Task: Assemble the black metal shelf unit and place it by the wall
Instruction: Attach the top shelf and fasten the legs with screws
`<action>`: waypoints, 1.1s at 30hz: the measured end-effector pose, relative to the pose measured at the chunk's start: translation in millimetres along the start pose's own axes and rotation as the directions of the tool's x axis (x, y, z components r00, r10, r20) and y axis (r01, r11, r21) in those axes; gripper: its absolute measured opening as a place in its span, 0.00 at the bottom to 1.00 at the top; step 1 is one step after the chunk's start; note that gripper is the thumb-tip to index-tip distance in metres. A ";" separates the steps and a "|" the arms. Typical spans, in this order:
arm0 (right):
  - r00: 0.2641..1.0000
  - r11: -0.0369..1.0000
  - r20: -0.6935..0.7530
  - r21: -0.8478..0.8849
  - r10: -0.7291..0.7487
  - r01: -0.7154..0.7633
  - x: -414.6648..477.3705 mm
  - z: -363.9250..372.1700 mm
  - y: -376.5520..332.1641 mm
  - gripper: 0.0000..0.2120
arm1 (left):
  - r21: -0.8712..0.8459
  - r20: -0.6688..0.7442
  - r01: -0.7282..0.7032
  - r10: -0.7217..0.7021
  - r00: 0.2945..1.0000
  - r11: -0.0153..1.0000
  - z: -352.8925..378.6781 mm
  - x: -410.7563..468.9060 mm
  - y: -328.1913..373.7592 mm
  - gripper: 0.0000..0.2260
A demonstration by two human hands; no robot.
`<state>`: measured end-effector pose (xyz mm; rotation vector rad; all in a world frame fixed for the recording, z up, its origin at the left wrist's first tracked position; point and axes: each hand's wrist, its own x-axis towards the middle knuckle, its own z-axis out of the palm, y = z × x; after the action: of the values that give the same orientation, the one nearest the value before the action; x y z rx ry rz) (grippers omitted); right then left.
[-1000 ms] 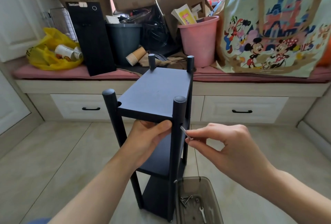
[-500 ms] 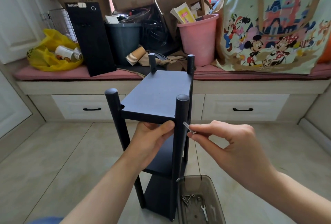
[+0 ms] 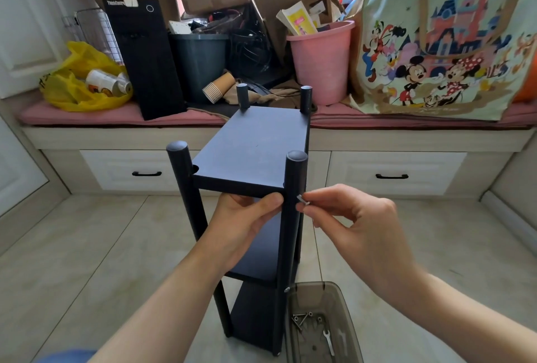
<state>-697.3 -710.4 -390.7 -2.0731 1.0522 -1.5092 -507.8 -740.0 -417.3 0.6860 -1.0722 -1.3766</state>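
Gripping the shelf unit (image 3: 255, 141) is the left hand (image 3: 241, 226), right hand (image 3: 357, 226) fingers (image 3: 325, 191) pinching a screw (image 3: 302, 199); tower (image 3: 145, 57) reads "ThinkCentre".

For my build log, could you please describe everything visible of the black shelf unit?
The black shelf unit stands upright on the tiled floor: matt dark boards, three tiers visible, carried by four round posts whose capped tops rise above the top board. The left hand grips the top board's front edge; the right hand pinches a small silver screw close to the near-right post. A translucent bin sits beside its base.
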 end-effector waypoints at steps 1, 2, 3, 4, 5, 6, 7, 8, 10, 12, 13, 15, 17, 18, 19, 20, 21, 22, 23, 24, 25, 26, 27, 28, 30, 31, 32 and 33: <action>1.000 1.000 0.002 0.014 0.016 -0.016 0.7 1.3 -0.3 0.07 | 0.002 0.001 -0.002 0.002 1.000 1.000 -0.1 0.1 -0.2 0.25; 1.000 0.999 0.003 0.021 0.025 -0.025 1.1 2.3 -0.4 0.07 | 0.004 0.003 -0.004 0.004 1.000 1.000 -0.1 -0.1 0.0 0.23; 1.000 1.000 0.003 0.017 0.023 -0.023 1.6 3.2 -0.8 0.07 | 0.006 0.001 -0.005 0.005 1.000 1.000 -0.1 -0.1 0.4 0.22; 1.000 1.000 0.004 0.003 0.016 -0.016 1.9 3.9 -1.3 0.07 | 0.006 0.000 -0.006 0.006 1.000 1.000 0.2 -0.2 1.3 0.22; 1.000 1.000 0.006 -0.010 0.010 -0.010 2.1 4.2 -1.8 0.07 | 0.002 0.002 -0.008 0.008 1.000 1.000 0.2 -0.4 2.2 0.22; 1.000 1.000 0.010 -0.015 0.011 -0.011 2.1 4.1 -2.3 0.06 | -0.006 0.006 -0.011 0.011 1.000 1.000 0.2 -0.4 2.7 0.23; 1.000 1.000 0.014 -0.012 0.016 -0.016 2.3 4.0 -2.5 0.06 | -0.015 0.008 -0.012 0.012 1.000 1.000 -0.1 -0.5 3.0 0.25; 1.000 1.000 0.017 -0.009 0.018 -0.018 2.4 3.5 -2.7 0.06 | -0.021 0.008 -0.012 0.012 1.000 1.000 0.0 -0.6 3.4 0.26; 1.000 1.000 0.019 -0.018 0.001 0.000 2.3 2.8 -2.6 0.06 | -0.019 0.002 -0.010 0.010 1.000 1.000 0.0 -0.9 3.6 0.27; 1.000 1.000 0.023 -0.014 -0.009 0.010 1.7 2.0 -2.7 0.06 | -0.004 0.000 -0.009 0.009 1.000 1.000 0.1 -1.1 3.2 0.26; 1.000 1.000 0.026 -0.008 -0.007 0.007 1.5 1.4 -2.7 0.06 | 0.001 -0.004 -0.008 0.008 1.000 1.000 0.4 -1.3 3.3 0.25; 1.000 1.000 0.030 -0.006 -0.001 0.001 1.5 0.7 -2.3 0.07 | 0.003 -0.009 -0.008 0.008 1.000 1.000 1.6 -1.6 3.8 0.25; 1.000 0.999 0.023 -0.031 -0.011 0.012 1.7 1.6 -1.4 0.07 | 0.005 -0.009 -0.007 0.007 1.000 1.000 3.3 -1.8 4.5 0.26; 0.999 0.997 0.015 -0.063 -0.032 0.033 1.8 2.5 -1.0 0.06 | 0.007 -0.009 -0.008 0.008 1.000 1.000 3.8 -1.6 4.7 0.25; 0.999 0.993 0.008 -0.101 -0.053 0.054 1.9 3.8 -1.2 0.06 | 0.011 -0.006 -0.009 0.009 1.000 1.000 3.7 -1.7 4.6 0.25; 0.998 0.990 0.004 -0.125 -0.059 0.059 1.6 4.9 -1.7 0.05 | 0.016 -0.004 -0.010 0.010 1.000 1.000 3.6 -1.5 4.4 0.24; 0.999 0.991 0.004 -0.127 -0.043 0.043 1.7 5.4 -2.3 0.05 | 0.023 -0.004 -0.009 0.009 1.000 1.000 3.5 -1.4 4.0 0.22; 1.000 0.994 0.002 -0.109 -0.007 0.007 2.0 5.0 -3.2 0.05 | 0.032 -0.009 -0.005 0.006 1.000 0.999 3.6 -1.5 3.9 0.21; 0.999 0.996 -0.002 -0.085 0.037 -0.037 3.0 4.2 -4.0 0.05 | 0.037 -0.014 -0.002 0.002 1.000 0.999 3.7 -1.8 3.9 0.21; 0.997 0.995 -0.001 -0.056 0.082 -0.081 4.7 3.2 -4.5 0.06 | 0.039 -0.017 0.002 -0.001 1.000 0.999 3.9 -1.8 4.0 0.21; 0.992 0.992 0.010 -0.017 0.125 -0.125 6.8 1.6 -4.5 0.06 | 0.039 -0.017 0.003 -0.003 1.000 0.999 4.1 -1.8 4.1 0.22; 0.986 0.986 0.033 0.036 0.165 -0.166 9.4 0.3 -4.4 0.05 | 0.043 -0.017 0.002 -0.002 1.000 0.999 4.5 -1.8 4.6 0.23; 0.979 0.976 0.062 0.089 0.194 -0.199 11.7 -0.8 -4.2 0.04 | 0.047 -0.018 0.001 -0.001 1.000 0.999 4.9 -2.1 5.2 0.23; 0.974 0.967 0.088 0.125 0.210 -0.220 13.3 -1.3 -4.2 0.04 | 0.052 -0.016 0.002 -0.001 1.000 0.999 5.2 -2.2 5.6 0.24; 0.970 0.962 0.119 0.147 0.213 -0.229 14.6 -1.6 -4.7 0.03 | 0.052 -0.015 0.003 -0.003 1.000 0.999 5.5 -2.7 6.3 0.24; 0.969 0.962 0.128 0.150 0.211 -0.229 14.8 -1.9 -5.2 0.03 | 0.049 -0.019 0.003 -0.002 1.000 0.999 5.2 -3.0 6.3 0.23; 0.968 0.961 0.137 0.151 0.211 -0.231 15.0 -2.6 -5.6 0.03 | 0.054 -0.022 0.001 0.000 1.000 0.999 4.7 -3.1 6.0 0.22; 0.966 0.960 0.148 0.151 0.212 -0.234 15.5 -3.8 -5.9 0.03 | 0.062 -0.026 0.001 0.001 1.000 0.998 4.6 -3.3 5.9 0.21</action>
<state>-696.4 -717.6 -375.3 -1.8423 1.0329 -1.2858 -509.0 -735.2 -410.8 0.7470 -1.0981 -1.3355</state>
